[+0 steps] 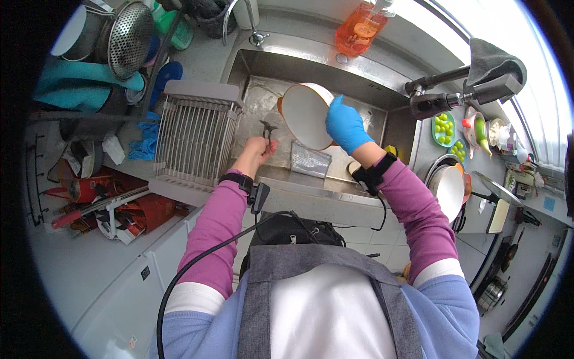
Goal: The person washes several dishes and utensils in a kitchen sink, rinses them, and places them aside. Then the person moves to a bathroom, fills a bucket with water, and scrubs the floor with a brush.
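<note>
My right hand [346, 123], in a blue rubber glove, grips the rim of a pot [306, 116] with a white inside and orange handles. The pot is tilted in the steel sink [260, 96], its mouth turned towards my left. My left hand [259, 150] is bare and holds a small dark tool [269, 129] with a T-shaped head, to the left of the pot. Its exact kind is unclear. A silvery, glittering piece [310, 159] lies against the sink's near wall, just below the pot.
A dish rack [197, 134] sits across the sink's left end. The faucet [435, 103] reaches in from the right, with a grey cloth [495, 63] over it. Behind the sink stands an orange soap bottle [361, 31]. Stacked pots [448, 190] and green fruit [444, 130] occupy the right counter.
</note>
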